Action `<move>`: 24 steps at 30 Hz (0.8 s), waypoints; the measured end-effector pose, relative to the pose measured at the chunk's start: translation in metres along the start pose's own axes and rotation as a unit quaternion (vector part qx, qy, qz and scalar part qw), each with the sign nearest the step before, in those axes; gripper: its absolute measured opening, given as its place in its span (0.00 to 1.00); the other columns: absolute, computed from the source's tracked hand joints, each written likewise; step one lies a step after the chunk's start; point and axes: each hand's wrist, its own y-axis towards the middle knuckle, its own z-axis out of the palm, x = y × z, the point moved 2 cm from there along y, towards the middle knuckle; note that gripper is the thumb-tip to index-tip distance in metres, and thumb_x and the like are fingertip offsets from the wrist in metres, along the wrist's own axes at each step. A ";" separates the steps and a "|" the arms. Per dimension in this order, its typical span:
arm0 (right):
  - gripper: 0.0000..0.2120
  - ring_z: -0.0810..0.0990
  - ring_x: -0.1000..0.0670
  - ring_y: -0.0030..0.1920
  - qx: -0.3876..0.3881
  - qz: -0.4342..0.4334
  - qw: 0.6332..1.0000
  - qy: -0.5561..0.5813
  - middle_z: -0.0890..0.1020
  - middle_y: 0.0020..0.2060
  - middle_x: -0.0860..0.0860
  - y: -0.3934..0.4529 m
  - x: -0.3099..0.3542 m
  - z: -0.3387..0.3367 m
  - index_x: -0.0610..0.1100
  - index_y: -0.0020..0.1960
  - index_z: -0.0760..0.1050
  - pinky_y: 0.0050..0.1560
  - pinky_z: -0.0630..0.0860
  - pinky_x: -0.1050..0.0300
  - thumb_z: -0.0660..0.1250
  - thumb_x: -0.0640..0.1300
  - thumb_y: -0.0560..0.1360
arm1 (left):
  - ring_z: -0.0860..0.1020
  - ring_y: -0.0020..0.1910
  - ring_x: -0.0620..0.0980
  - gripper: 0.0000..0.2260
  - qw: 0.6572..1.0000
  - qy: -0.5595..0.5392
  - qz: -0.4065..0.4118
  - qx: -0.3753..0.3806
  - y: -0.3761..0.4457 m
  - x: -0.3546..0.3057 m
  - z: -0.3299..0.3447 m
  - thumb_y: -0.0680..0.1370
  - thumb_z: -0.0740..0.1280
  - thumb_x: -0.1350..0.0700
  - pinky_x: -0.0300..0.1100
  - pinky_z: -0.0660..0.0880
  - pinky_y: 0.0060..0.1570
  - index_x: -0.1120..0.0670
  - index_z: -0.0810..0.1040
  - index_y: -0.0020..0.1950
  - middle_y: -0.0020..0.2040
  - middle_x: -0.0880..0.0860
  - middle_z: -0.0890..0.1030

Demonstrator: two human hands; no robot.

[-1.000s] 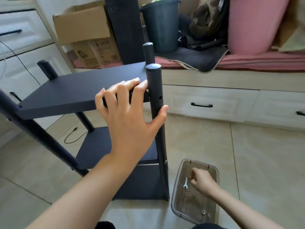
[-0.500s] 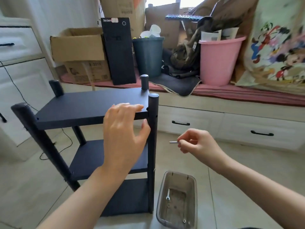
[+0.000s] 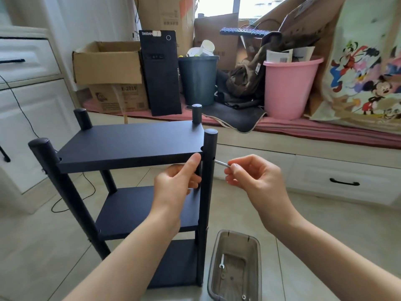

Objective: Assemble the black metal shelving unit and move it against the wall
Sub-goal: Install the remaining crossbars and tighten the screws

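Note:
The black metal shelving unit (image 3: 130, 144) stands on the tiled floor with three shelves and round posts at its corners. My left hand (image 3: 176, 183) grips the top shelf's front right corner from below, thumb on its front edge, just beside the front right post (image 3: 209, 170). My right hand (image 3: 253, 177) pinches a silver bolt (image 3: 221, 163) whose tip sits at a hole in that post, level with the top shelf.
A clear plastic tray (image 3: 235, 268) with a small wrench and loose hardware sits on the floor right of the post. White drawers run behind. The ledge holds cardboard boxes (image 3: 108, 64), a black computer tower (image 3: 160, 74), a dark bin (image 3: 197, 79) and a pink bucket (image 3: 288, 88).
My right hand rose from the tray with a bolt and brought it to the post's hole. My left hand slid from the shelf top to under its front right corner.

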 end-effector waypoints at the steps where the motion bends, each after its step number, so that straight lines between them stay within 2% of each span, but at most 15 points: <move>1: 0.06 0.85 0.49 0.41 0.000 0.004 1.000 0.000 0.86 0.38 0.46 0.000 -0.001 0.000 0.41 0.45 0.81 0.46 0.82 0.56 0.67 0.35 0.78 | 0.82 0.41 0.47 0.14 1.000 -0.021 -0.018 0.008 0.002 0.001 0.001 0.72 0.74 0.39 0.41 0.75 0.43 0.49 0.84 0.42 0.35 0.47 0.84; 4: 0.06 0.85 0.48 0.41 -0.009 0.003 1.000 0.014 0.86 0.39 0.45 0.001 -0.004 0.000 0.41 0.45 0.81 0.46 0.82 0.58 0.67 0.35 0.78 | 0.85 0.48 0.50 0.15 0.995 -0.086 -0.037 0.036 0.008 0.001 0.003 0.72 0.74 0.41 0.40 0.76 0.44 0.49 0.84 0.52 0.43 0.46 0.86; 7: 0.06 0.85 0.48 0.41 -0.012 0.000 1.000 0.023 0.86 0.39 0.45 0.002 -0.004 0.001 0.41 0.46 0.81 0.46 0.82 0.57 0.67 0.35 0.78 | 0.85 0.53 0.49 0.20 0.987 -0.145 -0.019 0.068 0.012 -0.001 0.006 0.73 0.72 0.45 0.41 0.76 0.49 0.55 0.81 0.61 0.53 0.50 0.86; 10: 0.06 0.85 0.49 0.41 -0.012 -0.002 1.000 0.026 0.86 0.39 0.45 0.003 -0.005 0.004 0.41 0.46 0.82 0.47 0.82 0.56 0.67 0.35 0.78 | 0.84 0.56 0.53 0.17 0.979 -0.181 -0.006 0.098 0.014 -0.001 0.011 0.74 0.71 0.47 0.43 0.77 0.54 0.56 0.82 0.58 0.55 0.54 0.86; 14: 0.07 0.85 0.49 0.41 -0.011 0.000 0.999 0.030 0.86 0.39 0.45 0.004 -0.007 0.005 0.43 0.45 0.82 0.47 0.82 0.56 0.67 0.35 0.78 | 0.85 0.54 0.55 0.16 0.981 -0.171 0.015 0.092 0.016 0.000 0.017 0.72 0.72 0.46 0.47 0.79 0.58 0.57 0.84 0.52 0.53 0.56 0.86; 19: 0.06 0.85 0.48 0.43 -0.005 0.012 0.999 0.030 0.86 0.40 0.45 0.006 -0.010 0.007 0.43 0.46 0.82 0.48 0.82 0.56 0.67 0.35 0.78 | 0.85 0.53 0.56 0.08 0.984 -0.160 0.016 0.079 0.019 -0.001 0.019 0.79 0.70 0.53 0.49 0.79 0.60 0.57 0.84 0.51 0.51 0.56 0.87; 24: 0.05 0.85 0.48 0.44 0.003 0.008 1.000 0.026 0.86 0.41 0.46 0.006 -0.011 0.010 0.41 0.48 0.82 0.50 0.82 0.54 0.68 0.36 0.78 | 0.85 0.53 0.57 0.09 0.987 -0.140 0.024 0.072 0.018 -0.002 0.018 0.80 0.69 0.54 0.51 0.78 0.62 0.59 0.84 0.54 0.52 0.57 0.86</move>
